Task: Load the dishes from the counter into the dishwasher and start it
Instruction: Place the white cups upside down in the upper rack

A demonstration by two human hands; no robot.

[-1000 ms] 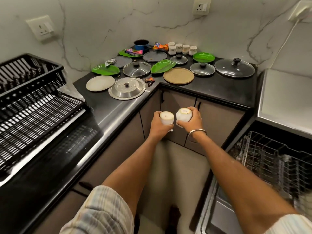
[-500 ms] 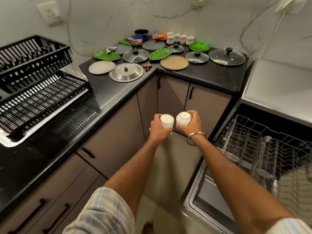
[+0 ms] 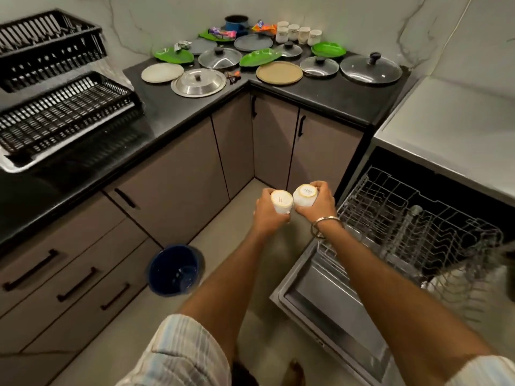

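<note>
My left hand [image 3: 267, 215] grips a white cup [image 3: 281, 201] held bottom-up. Beside it, my right hand [image 3: 316, 206] grips a second white cup [image 3: 304, 195], also inverted. Both cups hang over the floor just left of the pulled-out wire rack [image 3: 412, 218] of the open dishwasher [image 3: 320, 288]. In the counter corner lie glass lids [image 3: 370, 69], a steel lid [image 3: 198, 82], green plates [image 3: 174, 54], a tan plate [image 3: 279, 73], a white plate [image 3: 162, 73] and several white cups [image 3: 298, 33].
A black two-tier dish rack [image 3: 55, 112] stands on the left counter [image 3: 172, 112]. A blue bin [image 3: 174, 270] sits on the floor by the drawers. The dishwasher door [image 3: 334, 316] lies open at the lower right. A blue pot [image 3: 236, 23] and wrappers sit by the wall.
Both hands have carried the cups down and to the right, away from the counter and nearer the dishwasher rack. My view has tilted down, showing the floor and blue bin.
</note>
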